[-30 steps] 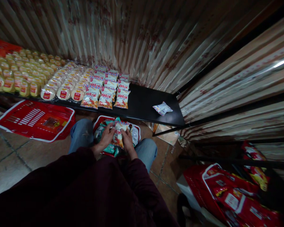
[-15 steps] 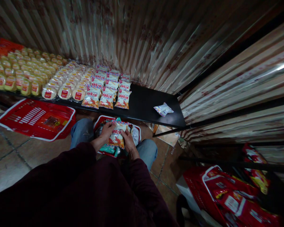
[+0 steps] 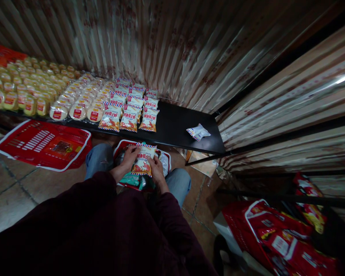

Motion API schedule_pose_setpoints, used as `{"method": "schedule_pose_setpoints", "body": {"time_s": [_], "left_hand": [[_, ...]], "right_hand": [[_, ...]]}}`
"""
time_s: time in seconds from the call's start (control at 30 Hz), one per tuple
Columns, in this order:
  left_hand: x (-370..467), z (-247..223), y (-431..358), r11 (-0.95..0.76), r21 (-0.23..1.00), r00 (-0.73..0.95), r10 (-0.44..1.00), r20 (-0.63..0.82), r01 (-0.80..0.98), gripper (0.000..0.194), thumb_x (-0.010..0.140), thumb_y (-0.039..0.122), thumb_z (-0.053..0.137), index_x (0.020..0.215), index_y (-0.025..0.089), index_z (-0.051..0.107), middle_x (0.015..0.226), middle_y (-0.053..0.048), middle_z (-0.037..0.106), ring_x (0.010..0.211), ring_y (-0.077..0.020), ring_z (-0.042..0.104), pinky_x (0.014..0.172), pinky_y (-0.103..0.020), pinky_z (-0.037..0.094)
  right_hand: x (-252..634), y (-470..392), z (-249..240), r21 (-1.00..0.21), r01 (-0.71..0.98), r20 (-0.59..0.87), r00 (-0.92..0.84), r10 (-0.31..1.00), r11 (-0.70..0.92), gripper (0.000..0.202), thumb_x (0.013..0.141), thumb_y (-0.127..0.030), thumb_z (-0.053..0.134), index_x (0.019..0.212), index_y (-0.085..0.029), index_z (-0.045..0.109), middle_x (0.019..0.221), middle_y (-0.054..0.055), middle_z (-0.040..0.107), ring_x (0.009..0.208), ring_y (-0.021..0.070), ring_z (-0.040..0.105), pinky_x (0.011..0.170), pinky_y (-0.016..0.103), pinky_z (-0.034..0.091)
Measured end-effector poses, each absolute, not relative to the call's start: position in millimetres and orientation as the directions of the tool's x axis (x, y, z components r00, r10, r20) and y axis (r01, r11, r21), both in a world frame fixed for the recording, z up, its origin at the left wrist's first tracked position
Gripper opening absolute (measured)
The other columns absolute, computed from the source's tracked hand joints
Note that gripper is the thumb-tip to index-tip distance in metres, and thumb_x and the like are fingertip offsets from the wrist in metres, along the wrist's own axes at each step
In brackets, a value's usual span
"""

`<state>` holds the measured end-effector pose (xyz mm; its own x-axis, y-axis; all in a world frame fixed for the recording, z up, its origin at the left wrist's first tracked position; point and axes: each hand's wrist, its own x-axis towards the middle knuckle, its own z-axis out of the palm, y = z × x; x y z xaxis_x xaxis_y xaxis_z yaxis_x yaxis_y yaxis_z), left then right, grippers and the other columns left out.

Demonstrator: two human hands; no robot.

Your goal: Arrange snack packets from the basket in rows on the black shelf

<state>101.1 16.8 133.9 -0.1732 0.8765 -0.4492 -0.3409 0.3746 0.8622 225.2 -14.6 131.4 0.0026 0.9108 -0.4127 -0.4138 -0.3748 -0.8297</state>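
**Packet of white-and-orange plastic film (image 3: 143,161), pillow-shaped, spread between two hands**

The packet sits above an open red plastic basket with a white rim (image 3: 169,161), its printed face turned up and its striped end seal pointing to the shelf. The left hand (image 3: 129,158) has its fingers closed in a pinch on the upper left corner; the right hand (image 3: 157,168) has its thumb laid over the right edge, the fingers beneath mostly hidden, so how far they curl cannot be told. Gripping opposite sides probably keeps so soft a bag flat and square.

The basket stands between two knees in faded blue denim (image 3: 180,186), seemingly so that its load of teal glossy packets (image 3: 132,179) lies within easy reach of both hands.

On the long black flat shelf (image 3: 174,124), matching white-and-orange packets (image 3: 129,119) form three files, tilted and overlapping, which likely leaves every printed front visible while saving depth. Round pale cakes in clear wrap (image 3: 77,111) line up just beside them in the same manner. One white crumpled-looking packet with a striped end (image 3: 198,132) lies alone near the right end, well apart from the files; why is not evident.
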Motion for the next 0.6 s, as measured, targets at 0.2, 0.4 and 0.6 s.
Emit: {"method": "schedule_pose_setpoints", "body": {"time_s": [0.2, 0.4, 0.6], "left_hand": [[103, 140, 4, 0.486, 0.800, 0.040, 0.862, -0.506, -0.351, 0.042, 0.052, 0.039, 0.081, 0.084, 0.017, 0.065, 0.072, -0.003, 0.068, 0.066, -0.0182, 0.063, 0.064, -0.030, 0.050], [108, 135, 5, 0.452, 0.810, 0.001, 0.873, -0.487, -0.374, 0.043, 0.055, 0.044, 0.079, 0.083, 0.016, 0.063, 0.074, -0.004, 0.069, 0.070, -0.0199, 0.065, 0.068, -0.032, 0.051], [110, 128, 13, 0.376, 0.855, -0.105, 0.893, -0.437, -0.357, 0.040, 0.060, 0.046, 0.074, 0.084, 0.016, 0.062, 0.079, -0.004, 0.069, 0.073, -0.0191, 0.065, 0.066, -0.030, 0.051]], "right_hand": [[236, -11, 117, -0.824, -0.442, -0.421, 0.056, 0.905, -0.356, 0.041, 0.063, -0.040, 0.077, 0.095, -0.021, 0.061, 0.079, 0.001, 0.074, 0.075, 0.0208, 0.071, 0.068, 0.033, 0.058], [238, -11, 122, -0.802, -0.458, -0.444, 0.030, 0.896, -0.382, 0.039, 0.068, -0.043, 0.073, 0.099, -0.021, 0.062, 0.085, 0.002, 0.073, 0.080, 0.0205, 0.070, 0.070, 0.032, 0.058], [240, -21, 130, -0.766, -0.453, -0.495, -0.037, 0.868, -0.457, 0.050, 0.067, -0.039, 0.076, 0.112, -0.027, 0.057, 0.095, 0.000, 0.072, 0.084, 0.0193, 0.070, 0.066, 0.030, 0.058]]}}
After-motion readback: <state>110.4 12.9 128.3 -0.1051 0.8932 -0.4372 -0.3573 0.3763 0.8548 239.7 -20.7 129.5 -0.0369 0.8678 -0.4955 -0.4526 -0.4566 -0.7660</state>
